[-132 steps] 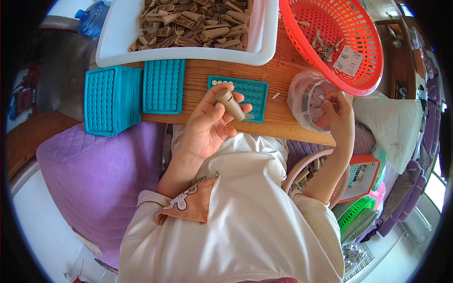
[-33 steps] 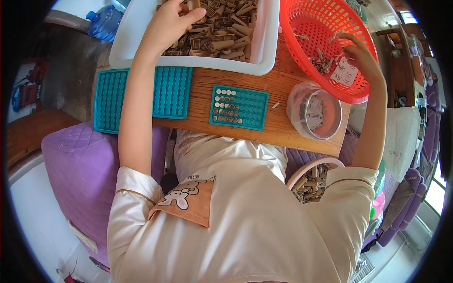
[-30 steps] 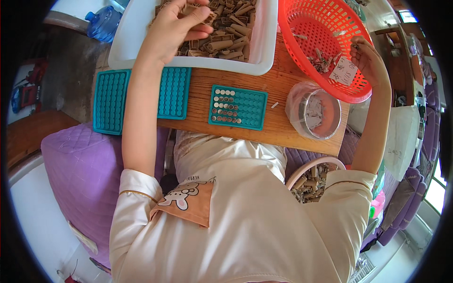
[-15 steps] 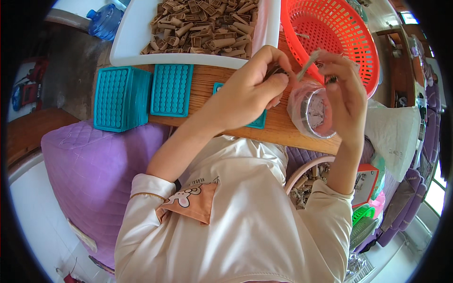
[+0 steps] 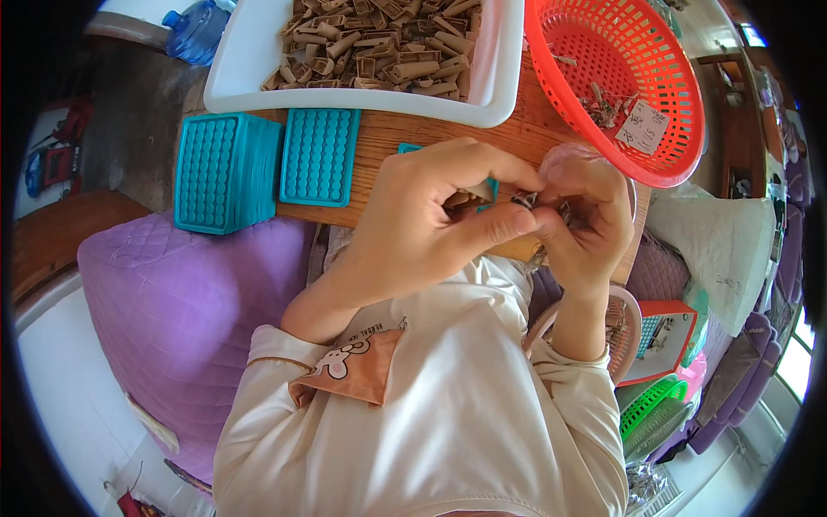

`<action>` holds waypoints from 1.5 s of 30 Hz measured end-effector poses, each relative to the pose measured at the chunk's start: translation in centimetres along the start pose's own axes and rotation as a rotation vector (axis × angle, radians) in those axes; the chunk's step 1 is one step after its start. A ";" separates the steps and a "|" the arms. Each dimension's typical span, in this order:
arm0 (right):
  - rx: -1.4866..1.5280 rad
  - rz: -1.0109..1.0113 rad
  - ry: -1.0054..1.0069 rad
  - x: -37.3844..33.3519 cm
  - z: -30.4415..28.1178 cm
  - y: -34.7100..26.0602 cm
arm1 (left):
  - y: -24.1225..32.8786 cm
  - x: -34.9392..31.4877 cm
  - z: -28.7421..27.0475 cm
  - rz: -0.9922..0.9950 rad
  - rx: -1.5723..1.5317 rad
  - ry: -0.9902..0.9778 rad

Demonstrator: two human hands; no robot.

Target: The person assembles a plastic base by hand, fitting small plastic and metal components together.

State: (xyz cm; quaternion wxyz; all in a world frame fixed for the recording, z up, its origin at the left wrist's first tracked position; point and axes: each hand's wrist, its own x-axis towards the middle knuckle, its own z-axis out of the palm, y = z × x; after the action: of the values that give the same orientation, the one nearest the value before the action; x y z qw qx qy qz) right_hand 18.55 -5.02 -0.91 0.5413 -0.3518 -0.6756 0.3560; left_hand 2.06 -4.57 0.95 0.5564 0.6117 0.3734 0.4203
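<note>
My left hand (image 5: 431, 220) and my right hand (image 5: 590, 220) meet above the front of the wooden table, fingertips almost touching. A small dark piece with a shiny part (image 5: 524, 200) sits between the thumb and fingers of my left hand. Something brownish (image 5: 465, 200) shows inside its curled fingers; its kind is unclear. The right fingers are bent inward around small metallic bits (image 5: 568, 211), partly hidden. Behind my left hand, a teal tray (image 5: 409, 148) is mostly covered. The round, plastic-lined container beyond my right hand is largely hidden.
A white bin (image 5: 491, 110) heaped with brown plastic pieces (image 5: 370, 52) stands at the back. Right of it is a red basket (image 5: 551, 82) with metallic scraps and a paper tag. Stacked teal trays (image 5: 207, 172) and another teal tray (image 5: 319, 155) lie left. A pink basket (image 5: 627, 332) is low right.
My right hand has come down and left from beside the red basket to meet my left hand. The pale strand seen near its fingers no longer shows. My left hand has dropped slightly.
</note>
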 end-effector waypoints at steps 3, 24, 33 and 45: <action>-0.271 -0.046 -0.049 0.1 -0.7 -1.0 | -0.8 -0.3 -0.2 -0.006 -0.074 0.072; -0.535 -0.008 -0.210 1.0 0.1 -0.9 | -3.4 -0.1 0.2 -0.104 -0.154 0.088; -0.542 -0.026 -0.075 -0.1 0.8 -0.2 | -3.9 -0.6 0.0 -0.203 -0.302 0.080; -0.615 -0.079 -0.172 -0.1 0.5 -0.5 | -4.1 0.0 -1.6 -0.330 -0.288 -0.120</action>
State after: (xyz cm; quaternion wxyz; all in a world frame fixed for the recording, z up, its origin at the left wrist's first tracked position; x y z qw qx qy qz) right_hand 18.03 -5.42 -0.63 0.3639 -0.4413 -0.8078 0.1423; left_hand 0.65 -3.55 -3.05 0.7205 0.4805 0.3706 0.3356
